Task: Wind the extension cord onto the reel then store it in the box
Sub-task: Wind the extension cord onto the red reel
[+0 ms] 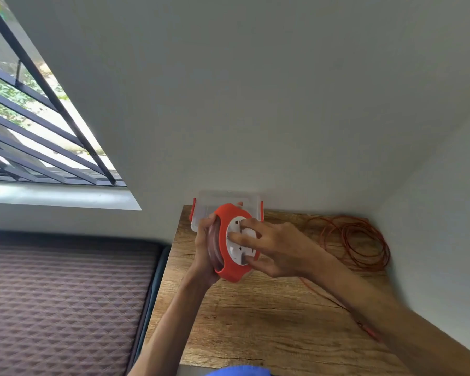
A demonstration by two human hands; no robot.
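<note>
The person holds the orange cord reel (232, 244) up over the wooden surface (255, 316), left hand (205, 252) wrapped round its rim, right hand (272, 246) fingers (244, 225) pressed on the white hub. Most of the orange extension cord (356, 242) sits in a loose heap by the corner wall, so fast winding could easily snag or knot it. The clear box (228, 198) with orange latches waits behind the reel; its contents can't be seen.
</note>
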